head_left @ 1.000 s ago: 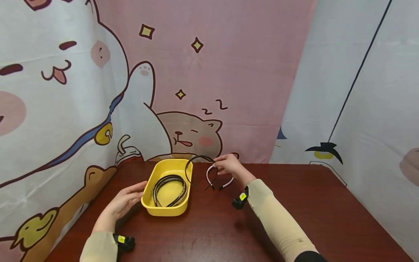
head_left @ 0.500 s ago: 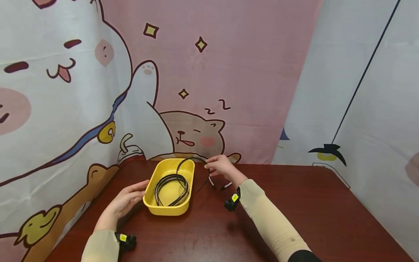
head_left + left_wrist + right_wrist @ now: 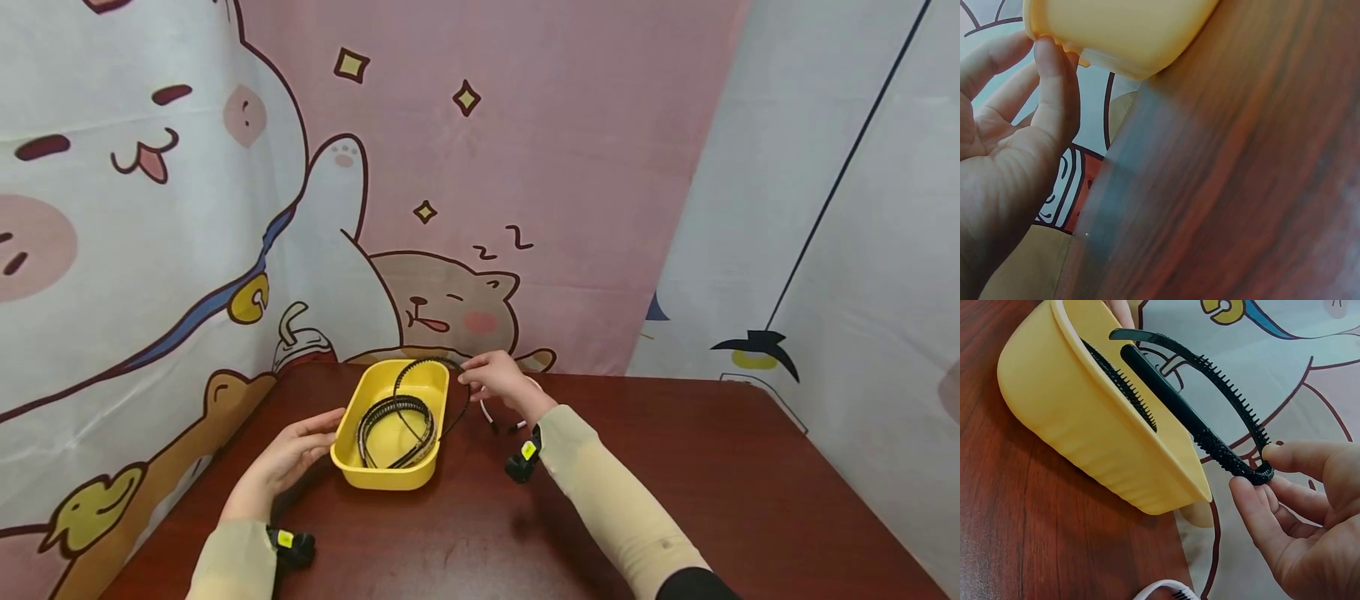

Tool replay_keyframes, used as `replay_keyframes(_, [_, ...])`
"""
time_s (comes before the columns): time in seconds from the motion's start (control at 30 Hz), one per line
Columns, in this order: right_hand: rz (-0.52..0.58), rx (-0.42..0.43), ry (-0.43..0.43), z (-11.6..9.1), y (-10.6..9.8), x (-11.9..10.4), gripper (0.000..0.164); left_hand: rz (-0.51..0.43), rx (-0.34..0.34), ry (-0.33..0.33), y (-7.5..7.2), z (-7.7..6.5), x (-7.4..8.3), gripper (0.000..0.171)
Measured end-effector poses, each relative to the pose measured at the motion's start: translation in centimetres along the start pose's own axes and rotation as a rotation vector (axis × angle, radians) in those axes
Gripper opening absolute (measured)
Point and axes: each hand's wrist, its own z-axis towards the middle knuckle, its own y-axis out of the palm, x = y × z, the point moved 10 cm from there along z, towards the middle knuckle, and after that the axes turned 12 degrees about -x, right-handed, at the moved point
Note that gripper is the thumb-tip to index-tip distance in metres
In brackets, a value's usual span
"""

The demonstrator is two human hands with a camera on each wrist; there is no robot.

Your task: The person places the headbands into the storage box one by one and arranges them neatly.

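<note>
A yellow plastic tub (image 3: 390,479) stands on the table with several dark toothed headbands (image 3: 393,405) nested inside. My left hand (image 3: 288,454) is at its left side; in the left wrist view the fingertips touch the tub's outer wall just under the rim. My right hand (image 3: 498,382) pinches a black toothed headband (image 3: 1163,394) by its curved middle, between thumb and fingers. In the right wrist view the band's two ends point over the tub's rim, above the headbands inside. A white headband (image 3: 1159,586) lies on the table, partly hidden behind my right hand in the head view.
The dark red-brown wooden table (image 3: 637,467) runs back to a cartoon-printed cloth (image 3: 585,208) that hangs right behind its far edge. The same cloth covers the left and right sides. Each wrist wears a small black camera (image 3: 296,548).
My right hand has carried the black headband leftward, so it now overlaps the tub's right side. The left hand has stayed at the tub. The head view has shifted slightly.
</note>
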Motion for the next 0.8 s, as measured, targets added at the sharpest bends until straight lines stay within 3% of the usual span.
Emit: replay_keyframes(0.8, [0.020, 0.012, -0.011, 1.2, 4.0, -0.7, 0.028, -0.022, -0.008, 0.007, 0.1, 0.1, 0.0, 0.060])
